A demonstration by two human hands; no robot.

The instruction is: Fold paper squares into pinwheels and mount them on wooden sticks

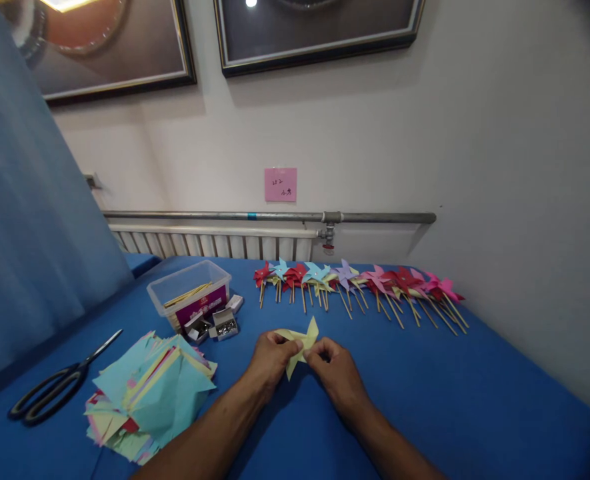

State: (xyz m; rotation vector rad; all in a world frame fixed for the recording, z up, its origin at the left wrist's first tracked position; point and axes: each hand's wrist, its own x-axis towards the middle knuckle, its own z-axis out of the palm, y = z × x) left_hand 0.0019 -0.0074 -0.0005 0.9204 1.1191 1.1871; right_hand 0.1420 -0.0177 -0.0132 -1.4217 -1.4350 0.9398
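Observation:
A pale yellow paper pinwheel (pixel 311 329) is held between my two hands above the blue table. My left hand (pixel 271 355) pinches it from the left, thumb near its centre. From the right, my right hand (pixel 335 368) has its thumb and forefinger pressed together at the pinwheel's middle; whether a pin sits there is too small to tell. No stick shows on this pinwheel. Left of my hands lies a pile of cut coloured paper sheets (pixel 172 393). Behind the pile, small boxes of metal pins (pixel 225 327) stand open.
Black-handled scissors (pixel 65 383) lie at the far left. A clear plastic tub (pixel 219 270) holds thin wooden sticks (pixel 189 295). Finished-looking pinwheels on sticks (pixel 345 275) lie in a row along the back. Behind the table run a radiator (pixel 235 245) and a pipe (pixel 385 218); a blue curtain (pixel 35 200) hangs left.

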